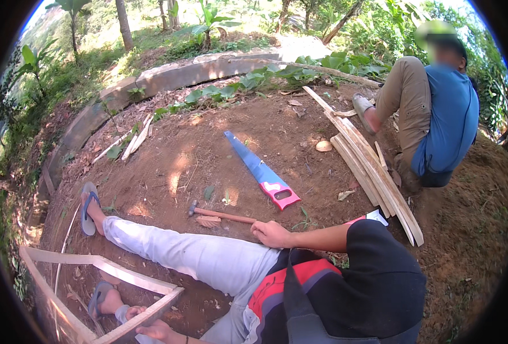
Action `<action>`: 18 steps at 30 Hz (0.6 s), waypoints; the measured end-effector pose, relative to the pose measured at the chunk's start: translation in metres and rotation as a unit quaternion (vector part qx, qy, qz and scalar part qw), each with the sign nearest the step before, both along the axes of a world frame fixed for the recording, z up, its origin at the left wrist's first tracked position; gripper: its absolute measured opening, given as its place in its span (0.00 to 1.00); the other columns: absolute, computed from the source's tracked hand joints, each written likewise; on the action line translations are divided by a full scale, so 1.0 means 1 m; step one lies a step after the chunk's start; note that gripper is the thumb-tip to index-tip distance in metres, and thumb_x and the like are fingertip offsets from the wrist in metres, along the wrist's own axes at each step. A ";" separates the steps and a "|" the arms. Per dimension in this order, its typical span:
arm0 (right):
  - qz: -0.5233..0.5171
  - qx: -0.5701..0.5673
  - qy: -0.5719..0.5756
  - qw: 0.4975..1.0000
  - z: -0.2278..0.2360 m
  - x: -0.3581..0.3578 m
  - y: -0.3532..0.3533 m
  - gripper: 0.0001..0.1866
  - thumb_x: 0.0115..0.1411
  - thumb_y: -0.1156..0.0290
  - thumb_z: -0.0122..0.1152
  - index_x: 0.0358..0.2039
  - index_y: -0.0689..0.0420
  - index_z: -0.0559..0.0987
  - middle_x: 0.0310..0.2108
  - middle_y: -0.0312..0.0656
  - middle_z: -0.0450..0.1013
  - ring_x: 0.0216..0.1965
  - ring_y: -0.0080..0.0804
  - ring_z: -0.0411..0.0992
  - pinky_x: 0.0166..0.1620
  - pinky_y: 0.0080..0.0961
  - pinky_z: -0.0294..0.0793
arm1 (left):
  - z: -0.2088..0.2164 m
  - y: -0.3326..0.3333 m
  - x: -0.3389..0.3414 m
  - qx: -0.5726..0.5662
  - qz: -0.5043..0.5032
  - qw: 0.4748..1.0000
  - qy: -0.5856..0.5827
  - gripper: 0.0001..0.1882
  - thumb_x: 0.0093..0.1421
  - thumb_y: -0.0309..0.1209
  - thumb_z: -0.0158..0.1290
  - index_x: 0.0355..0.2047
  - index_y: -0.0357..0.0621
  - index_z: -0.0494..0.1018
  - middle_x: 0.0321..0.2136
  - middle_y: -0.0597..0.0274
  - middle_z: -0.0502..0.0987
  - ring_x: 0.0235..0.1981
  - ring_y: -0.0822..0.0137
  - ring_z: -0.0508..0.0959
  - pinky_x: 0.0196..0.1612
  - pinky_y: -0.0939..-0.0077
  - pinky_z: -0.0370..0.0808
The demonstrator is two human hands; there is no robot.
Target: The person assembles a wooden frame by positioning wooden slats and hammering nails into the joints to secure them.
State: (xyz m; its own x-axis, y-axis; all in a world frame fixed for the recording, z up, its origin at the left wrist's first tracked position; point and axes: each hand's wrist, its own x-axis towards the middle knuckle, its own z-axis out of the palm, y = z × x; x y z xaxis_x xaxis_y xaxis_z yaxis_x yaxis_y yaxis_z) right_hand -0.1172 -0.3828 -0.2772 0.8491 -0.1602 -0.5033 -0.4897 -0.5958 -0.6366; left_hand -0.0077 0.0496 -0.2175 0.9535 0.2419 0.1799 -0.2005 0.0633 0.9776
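My right hand (pixel 272 234) is closed around the handle end of a hammer (pixel 225 216). The hammer lies level just above or on the soil, its dark metal head pointing left. At the lower left, a frame of pale wooden strips (pixel 133 277) rests over my lower leg and foot. My left hand (pixel 157 331) grips the frame's near bar, fingers showing on both sides of it. Beyond the hammer, a handsaw (pixel 262 172) with a blue blade and a red handle lies flat on the ground, touched by neither hand.
Long wooden strips (pixel 368 166) lie stacked at the right, beside a crouching person in blue (pixel 446 114). Shorter wood pieces (pixel 138 137) lie at the far left. A low concrete edge (pixel 179 77) curves behind. A red and white object (pixel 376 217) is partly hidden behind my right arm.
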 end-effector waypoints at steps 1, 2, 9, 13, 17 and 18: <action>-0.023 0.010 0.002 1.000 0.001 -0.002 0.000 0.10 0.60 0.64 0.49 0.39 0.54 0.74 0.32 0.49 0.75 0.41 0.49 0.73 0.49 0.47 0.65 | -0.006 -0.002 0.005 -0.010 -0.022 1.000 -0.004 0.37 0.58 0.67 0.41 0.39 0.40 0.63 0.32 0.63 0.62 0.34 0.70 0.65 0.41 0.77 0.65; 0.015 -0.020 -0.021 0.999 -0.001 0.004 0.001 0.11 0.59 0.68 0.51 0.41 0.54 0.74 0.36 0.50 0.74 0.45 0.49 0.71 0.53 0.43 0.65 | -0.009 0.003 0.004 -0.014 -0.025 1.000 -0.010 0.37 0.58 0.67 0.40 0.39 0.40 0.63 0.32 0.63 0.62 0.34 0.70 0.65 0.40 0.77 0.66; 0.172 0.171 0.086 0.966 0.059 0.051 0.044 0.40 0.65 0.39 0.32 0.63 0.62 0.58 0.66 0.57 0.49 0.68 0.47 0.46 0.66 0.33 0.50 | -0.009 -0.007 0.005 -0.153 -0.037 0.988 -0.010 0.38 0.49 0.62 0.58 0.43 0.40 0.64 0.36 0.64 0.65 0.35 0.72 0.70 0.38 0.76 0.71; 0.360 0.407 0.045 0.838 0.163 0.087 0.054 0.37 0.63 0.46 0.48 0.63 0.61 0.59 0.51 0.60 0.69 0.58 0.43 0.65 0.62 0.35 0.58 | -0.006 -0.017 0.015 -0.118 0.013 0.992 -0.048 0.36 0.46 0.56 0.64 0.41 0.38 0.69 0.33 0.63 0.73 0.32 0.72 0.73 0.38 0.75 0.71; 0.205 0.251 -0.081 0.943 0.170 0.102 0.059 0.25 0.63 0.58 0.52 0.55 0.62 0.68 0.24 0.45 0.76 0.33 0.37 0.77 0.44 0.40 0.74 | 0.000 -0.013 0.007 -0.134 0.006 0.990 -0.047 0.29 0.50 0.51 0.64 0.39 0.39 0.72 0.33 0.67 0.74 0.34 0.74 0.73 0.40 0.79 0.70; 0.276 -0.045 -0.185 0.942 0.178 0.104 0.071 0.23 0.63 0.61 0.52 0.53 0.61 0.69 0.26 0.46 0.76 0.32 0.39 0.77 0.43 0.40 0.73 | -0.002 -0.009 0.005 -0.140 0.010 0.989 -0.052 0.26 0.51 0.48 0.63 0.39 0.39 0.72 0.34 0.67 0.74 0.34 0.75 0.73 0.41 0.79 0.70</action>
